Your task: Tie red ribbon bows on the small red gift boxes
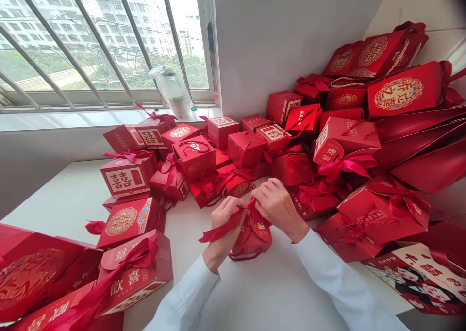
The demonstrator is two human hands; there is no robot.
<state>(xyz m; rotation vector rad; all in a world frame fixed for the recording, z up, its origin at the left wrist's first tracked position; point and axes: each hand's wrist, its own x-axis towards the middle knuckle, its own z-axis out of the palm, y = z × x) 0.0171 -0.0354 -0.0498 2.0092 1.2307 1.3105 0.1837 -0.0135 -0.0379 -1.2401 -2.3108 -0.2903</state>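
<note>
Red ribbon is pinched between our left hand and right hand, seemingly not yet tied on the box; nearby boxes already wear bows.

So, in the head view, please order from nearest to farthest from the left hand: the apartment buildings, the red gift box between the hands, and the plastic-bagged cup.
1. Red gift box: just right of the left hand.
2. Plastic-bagged cup: on the windowsill, ahead and left.
3. Apartment buildings: outdoors, upper left.
</note>
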